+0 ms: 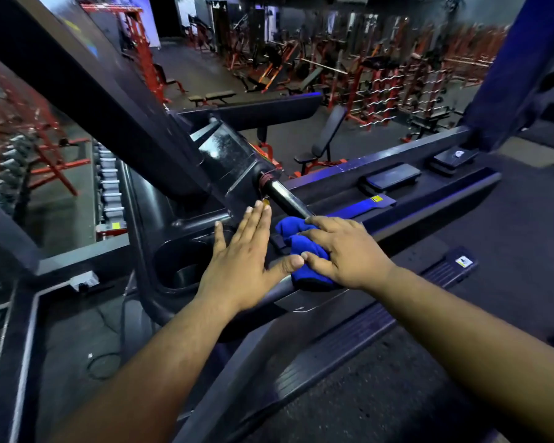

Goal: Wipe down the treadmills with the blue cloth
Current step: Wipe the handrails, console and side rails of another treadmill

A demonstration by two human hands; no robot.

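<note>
A person's two bare forearms reach in from the bottom edge toward a dark treadmill console (pixel 186 238) in a dim gym. The right hand (pixel 343 251) lies just right of the centre of the view, fingers curled down over a bunched blue cloth (pixel 301 247), pressing it onto a dark handrail (pixel 288 196) that runs up toward 11 o'clock. Most of the cloth is hidden under the palm; only blue folds show at the hand's 9 o'clock side and below the thumb, so how much cloth there is cannot be told.

The left hand (pixel 240 260) lies at the cloth's 9 o'clock, flat, fingers straight and close together, pointing toward 12 o'clock. Its thumb reaches toward 3 o'clock and touches the cloth beside the right thumb. Whether the palm rests on the console or hovers over it is unclear.

A cup well (pixel 179 276) sits at the left hand's 8 o'clock, partly covered by the wrist. A thick dark upright (pixel 87 84) crosses from 10 o'clock, blurred and cut off by the top edge. A treadmill belt (pixel 381 388) shows at 5 o'clock between the forearms. At 12 to 2 o'clock, red weight racks (pixel 397 78) and benches stand well apart, smeared by blur. The labels on the far treadmill are too small to read.
</note>
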